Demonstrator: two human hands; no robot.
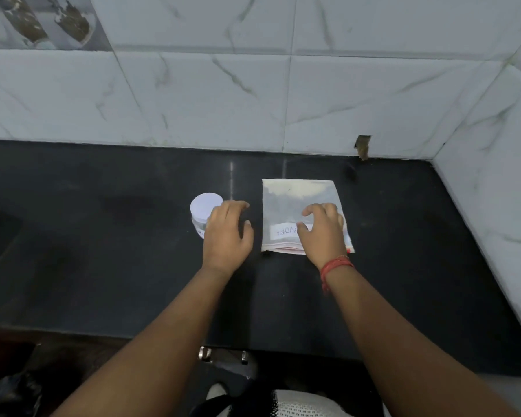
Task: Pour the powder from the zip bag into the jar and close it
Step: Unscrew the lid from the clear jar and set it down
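A clear zip bag (295, 200) with white powder and a handwritten label lies flat on the black counter (103, 236), its red zip edge toward me. My right hand (324, 230) hovers over or rests on the bag's near half, fingers loosely curled; I cannot tell whether it grips the bag. A small clear jar (203, 212) with a white lid stands left of the bag. My left hand (227, 233) is just right of the jar, fingers relaxed and spread, close to its side.
White marble-look tiled walls (283, 100) close off the counter at the back and right. A small hole in the tile (363, 145) sits at the back wall's base. The counter's front edge runs below my forearms.
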